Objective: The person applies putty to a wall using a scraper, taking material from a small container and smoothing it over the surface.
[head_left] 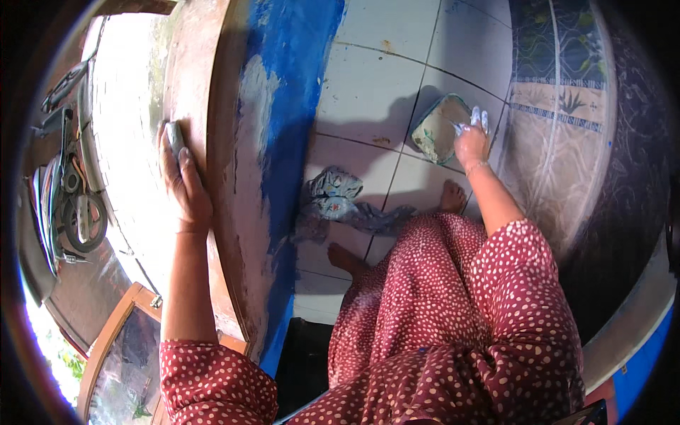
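My left hand [187, 188] rests on the window ledge, closed around a small greyish-green block-like piece [174, 136] whose exact kind I cannot make out. At the right, my right hand [472, 145] is over the edge of a green-rimmed tub [426, 146]. Pale grey-white paste [448, 117] lies in that tub and coats its side. White paste also smears the fingertips of this hand. Thumb and forefinger come together over the paste, and whatever they may pinch is too small to name. The other fingers point away from me.
A blue wall [290, 106] with patchy whitish filler drops below the wooden ledge [191, 78]. Crumpled cloths [336, 195] lie on white floor tiles [372, 85] near my feet. Patterned fabric [552, 156] hangs at the right. An open wooden-framed window [113, 322] and a parked motorbike [81, 205] are at left.
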Tool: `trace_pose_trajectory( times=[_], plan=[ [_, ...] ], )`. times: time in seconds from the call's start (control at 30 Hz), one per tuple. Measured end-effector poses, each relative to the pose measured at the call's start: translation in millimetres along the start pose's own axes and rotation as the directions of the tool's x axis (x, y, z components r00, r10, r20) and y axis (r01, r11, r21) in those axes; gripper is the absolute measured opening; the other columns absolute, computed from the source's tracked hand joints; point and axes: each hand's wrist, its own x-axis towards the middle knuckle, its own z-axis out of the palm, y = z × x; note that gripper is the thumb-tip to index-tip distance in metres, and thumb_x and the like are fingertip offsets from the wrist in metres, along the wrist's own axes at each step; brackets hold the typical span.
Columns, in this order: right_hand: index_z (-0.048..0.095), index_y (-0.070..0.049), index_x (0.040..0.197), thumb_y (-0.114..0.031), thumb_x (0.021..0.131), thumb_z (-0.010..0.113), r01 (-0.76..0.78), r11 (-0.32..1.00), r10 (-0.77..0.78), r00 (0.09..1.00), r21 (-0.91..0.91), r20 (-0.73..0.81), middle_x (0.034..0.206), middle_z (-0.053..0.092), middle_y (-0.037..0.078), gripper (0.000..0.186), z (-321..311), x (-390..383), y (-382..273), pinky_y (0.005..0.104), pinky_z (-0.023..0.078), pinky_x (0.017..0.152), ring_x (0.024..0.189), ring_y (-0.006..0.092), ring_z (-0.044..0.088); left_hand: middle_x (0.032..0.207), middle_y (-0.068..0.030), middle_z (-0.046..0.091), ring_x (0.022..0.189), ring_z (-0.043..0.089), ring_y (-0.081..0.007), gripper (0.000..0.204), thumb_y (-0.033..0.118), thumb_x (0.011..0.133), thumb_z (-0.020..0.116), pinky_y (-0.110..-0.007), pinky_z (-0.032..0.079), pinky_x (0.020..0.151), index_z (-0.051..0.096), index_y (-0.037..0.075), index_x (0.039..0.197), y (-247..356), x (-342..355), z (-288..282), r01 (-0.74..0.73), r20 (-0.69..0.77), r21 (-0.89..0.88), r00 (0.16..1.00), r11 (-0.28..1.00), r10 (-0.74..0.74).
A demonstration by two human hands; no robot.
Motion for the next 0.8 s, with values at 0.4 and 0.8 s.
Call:
trace_pose_trajectory(
  times=[0.4,0.8],
  plan=[
    [0.066,0.000,0.094,-0.013,0.078,0.060,-0.157,0.908,0.192,0.980,0.387,-0.053,0.120,0.055,0.024,0.022,7.2,-149.2,-37.4,0.0438,0.041,0.097,0.113,0.0398,0.050,0.127,-0.0208,0.050,0.121,0.045,-0.0312,0.045,0.020,0.092,0.038,-0.037,0.031,0.104,0.044,-0.002,0.131,-18.0,4.6,1.7,-0.196,-0.038,0.142,0.979,0.970,0.203],
    [0.060,0.003,0.110,-0.004,0.079,0.057,-0.215,0.691,0.319,0.947,0.690,-0.025,0.104,0.063,0.022,0.032,7.3,-170.3,45.2,0.0369,0.046,0.089,0.099,0.0319,0.061,0.101,-0.0146,0.059,0.092,0.058,-0.0289,0.027,0.005,0.081,0.060,-0.037,0.046,0.081,0.056,0.002,0.108,114.1,-111.9,134.6,-0.266,-0.296,0.058,0.916,0.962,0.271]
  ],
)
